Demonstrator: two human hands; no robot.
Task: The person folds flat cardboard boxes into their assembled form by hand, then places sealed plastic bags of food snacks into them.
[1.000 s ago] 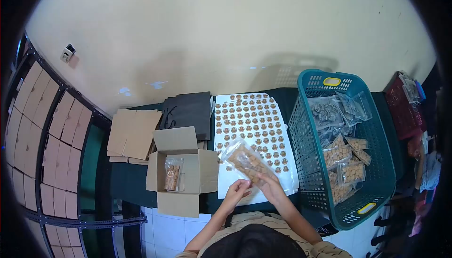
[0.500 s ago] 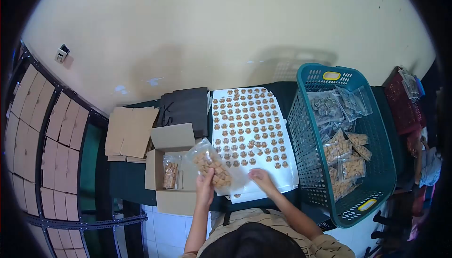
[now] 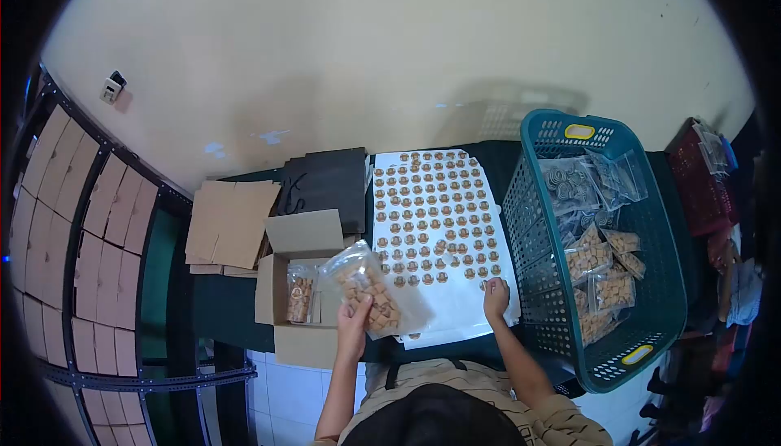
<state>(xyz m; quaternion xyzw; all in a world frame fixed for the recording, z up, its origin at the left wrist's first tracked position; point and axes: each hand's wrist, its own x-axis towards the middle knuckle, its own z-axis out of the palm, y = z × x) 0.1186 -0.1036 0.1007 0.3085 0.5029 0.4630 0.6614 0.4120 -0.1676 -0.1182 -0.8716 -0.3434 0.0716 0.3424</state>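
My left hand (image 3: 355, 328) grips a clear plastic bag of brown square snack pieces (image 3: 368, 290), tilted beside an open cardboard box (image 3: 305, 348). Inside that box stands a similar filled bag (image 3: 300, 295) with a round label. My right hand (image 3: 496, 298) is closed in a pinch at the lower right of a white sticker sheet (image 3: 439, 312). A small round brown sticker (image 3: 483, 285) shows at its fingertips; whether it is lifted off the sheet is hard to see. Rows of similar stickers cover most of the sheet.
A tall green basket (image 3: 541, 275) on the right holds several snack bags (image 3: 610, 290) and bags of dark round pieces (image 3: 567, 184). Flat cardboard (image 3: 232, 222) and a black folder-like item (image 3: 329, 190) lie at the back left. Shelves of boxes (image 3: 98, 283) stand at far left.
My right hand has moved right across the sticker sheet to its lower right stickers, and its fingers have drawn together. My left hand still holds the snack bag in nearly the same place.
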